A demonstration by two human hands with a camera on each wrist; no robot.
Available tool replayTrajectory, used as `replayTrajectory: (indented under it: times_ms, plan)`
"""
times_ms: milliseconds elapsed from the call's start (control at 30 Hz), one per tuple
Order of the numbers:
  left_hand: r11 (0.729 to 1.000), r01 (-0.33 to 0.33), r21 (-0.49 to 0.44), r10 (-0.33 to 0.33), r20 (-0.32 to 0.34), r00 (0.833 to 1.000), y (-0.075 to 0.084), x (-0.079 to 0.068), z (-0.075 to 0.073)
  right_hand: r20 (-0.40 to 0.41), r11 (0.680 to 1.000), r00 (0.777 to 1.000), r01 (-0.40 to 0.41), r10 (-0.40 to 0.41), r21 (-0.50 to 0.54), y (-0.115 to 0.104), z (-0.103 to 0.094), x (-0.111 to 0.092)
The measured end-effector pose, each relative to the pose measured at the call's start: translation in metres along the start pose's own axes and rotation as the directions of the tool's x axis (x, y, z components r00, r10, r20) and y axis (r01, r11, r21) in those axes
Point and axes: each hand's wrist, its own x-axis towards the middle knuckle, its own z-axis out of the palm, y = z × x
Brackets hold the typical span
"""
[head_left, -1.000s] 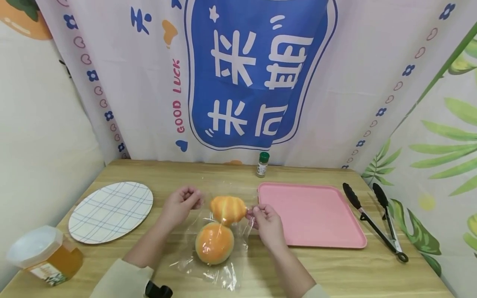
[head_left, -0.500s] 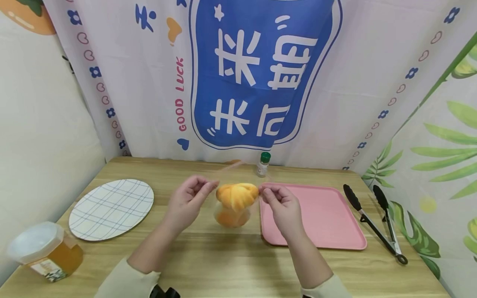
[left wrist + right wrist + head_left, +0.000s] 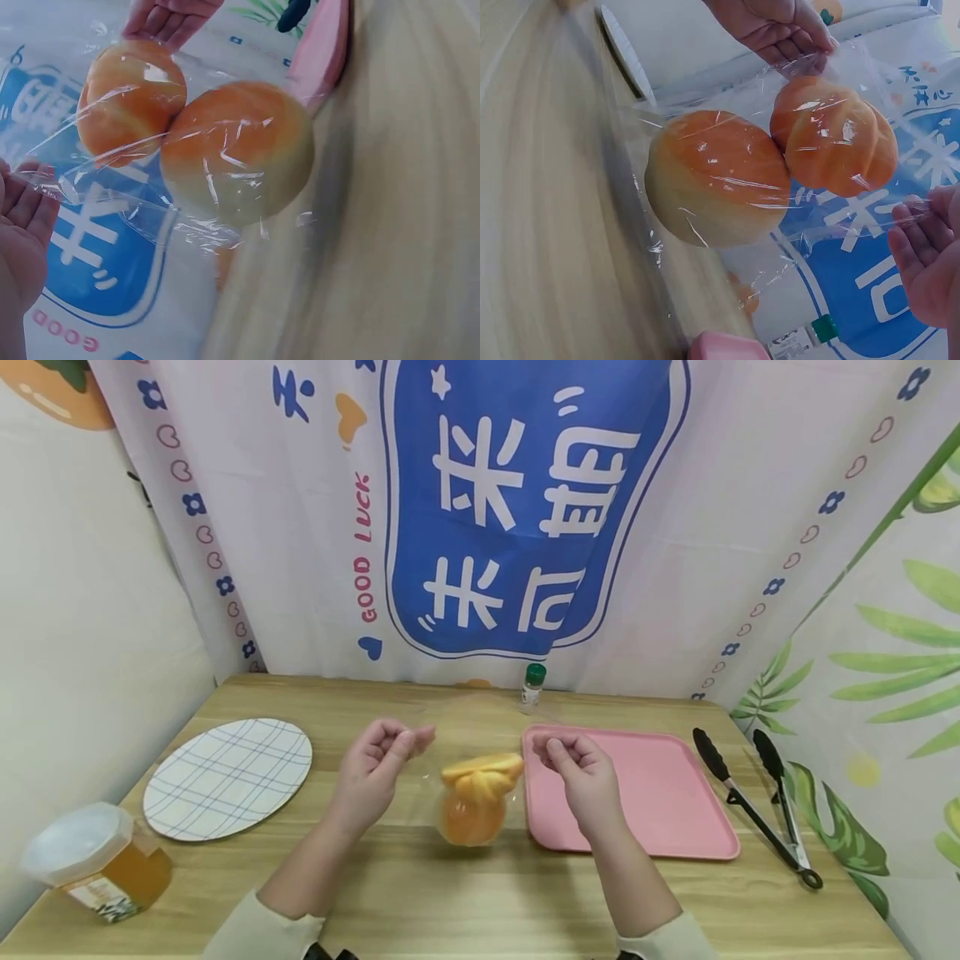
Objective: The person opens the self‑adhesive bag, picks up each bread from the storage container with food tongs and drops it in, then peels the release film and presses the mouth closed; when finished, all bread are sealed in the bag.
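Note:
A clear plastic bag hangs above the tabletop between both hands. My left hand pinches its upper left side, and my right hand pinches the opposite side. Inside, a ridged, twisted bread roll lies uppermost, with a round bun against it lower down. Both wrist views show the ridged roll near the hands and the bun touching it toward the bag's far end. The film is hard to see from the head view, where the bag looks blurred.
A pink tray lies just right of the hands, with black-tipped tongs beyond. A checked oval plate and a lidded jar of amber contents stand left. A green-capped shaker is at the back edge.
The bag with both breads has been raised from the table and now hangs upright. My left hand has come to the bag's edge; both hands are farther apart than half a second ago.

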Motion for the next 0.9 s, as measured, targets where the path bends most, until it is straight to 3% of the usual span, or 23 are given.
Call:
replayTrajectory:
  times_ms: [200,300,467,700,900]
  plan:
    - [0.998,0.01,-0.067,-0.009,0.017,1.0,-0.007,-0.004,-0.003,0.016,1.0,1.0,0.006,-0.006,0.013,0.007,-0.005,-0.003]
    - [0.994,0.074,-0.079,-0.074,0.007,0.997,-0.01,-0.007,-0.002,0.034,1.0,0.999,0.004,-0.004,-0.014,0.01,-0.005,-0.004]
    - [0.979,0.168,-0.119,-0.175,-0.049,0.983,-0.01,-0.01,0.001,0.003,0.997,1.0,0.023,-0.023,-0.08,0.01,-0.004,-0.004]
    - [0.973,0.176,-0.152,-0.194,-0.117,0.974,-0.005,-0.008,0.011,-0.041,0.996,0.999,0.011,-0.014,-0.088,0.002,0.0,-0.005]
    - [0.955,0.211,-0.207,-0.251,-0.193,0.949,-0.003,-0.01,0.016,-0.087,0.998,0.995,-0.043,0.038,-0.05,0.002,0.0,-0.005]
